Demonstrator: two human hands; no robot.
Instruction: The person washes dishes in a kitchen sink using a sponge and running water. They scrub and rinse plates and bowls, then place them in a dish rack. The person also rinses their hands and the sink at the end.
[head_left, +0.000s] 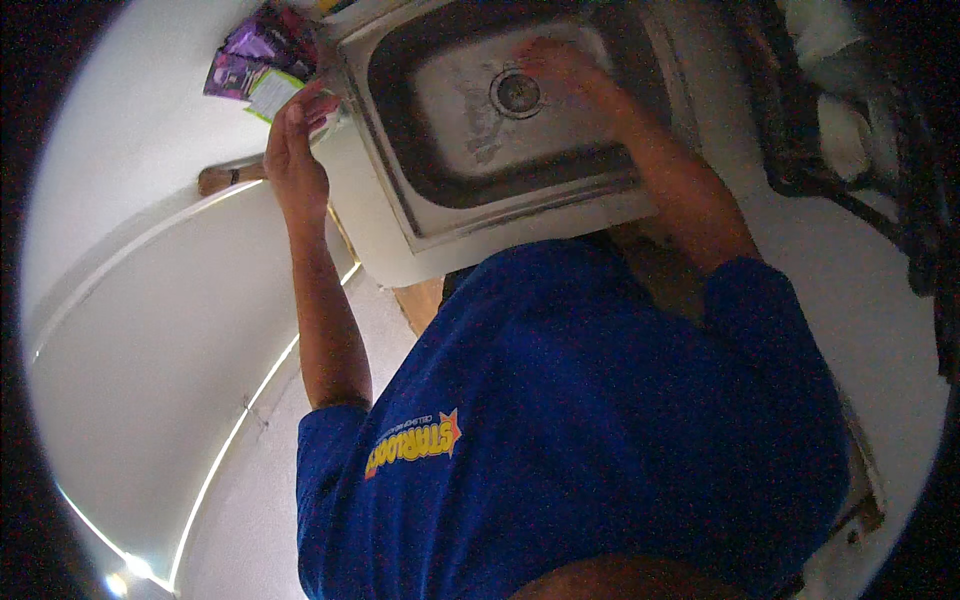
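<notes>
A stainless steel sink (450, 189) lies before me, with a round drain strainer (517, 93) in its basin. My right hand (559, 66) reaches over the basin beside the drain; it is blurred, and whether it holds anything is unclear. My left hand (296, 142) is raised at the left edge of the sink. Its fingers overlap a packet with a green edge and a white printed panel (274, 94), and contact cannot be made out. Shiny purple packets (251, 56) sit just beyond that one.
A brown, wooden-looking bar (229, 176) sticks out behind my left wrist. The pale counter (360, 225) borders the sink. On the right stands a dark rack-like frame (795, 180) with pale items, hard to make out. A white wall (150, 300) curves along the left.
</notes>
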